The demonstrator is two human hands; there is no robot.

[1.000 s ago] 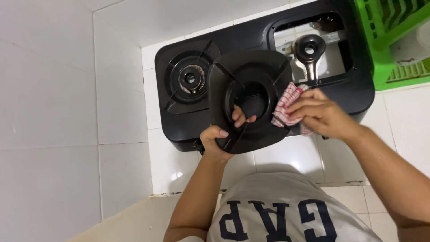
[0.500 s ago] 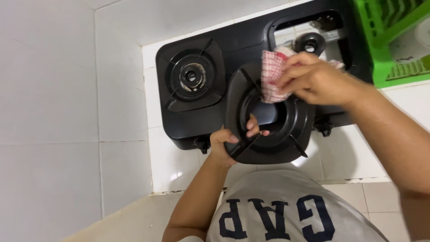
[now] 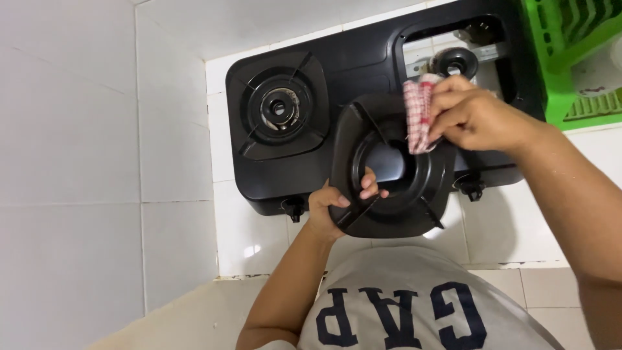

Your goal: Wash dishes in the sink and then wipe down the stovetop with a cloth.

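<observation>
Left hand (image 3: 332, 209) grips the lower left rim of a black burner tray (image 3: 392, 165), fingers curled through its centre hole, tray held tilted above the black gas stove (image 3: 363, 71). Right hand (image 3: 476, 120) presses a red-and-white checked cloth (image 3: 418, 113) on the tray's upper right rim. Stove's left burner (image 3: 278, 107) has its tray on; right burner (image 3: 453, 63) is uncovered. White tiled bench (image 3: 259, 230) below, green rack (image 3: 560, 52) at top right.

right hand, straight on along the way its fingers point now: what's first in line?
The right hand points left and slightly down, pinching a red checked cloth. Straight on, the cloth would likely first meet the black burner plate held up by the left hand, though depth is unclear.
</observation>
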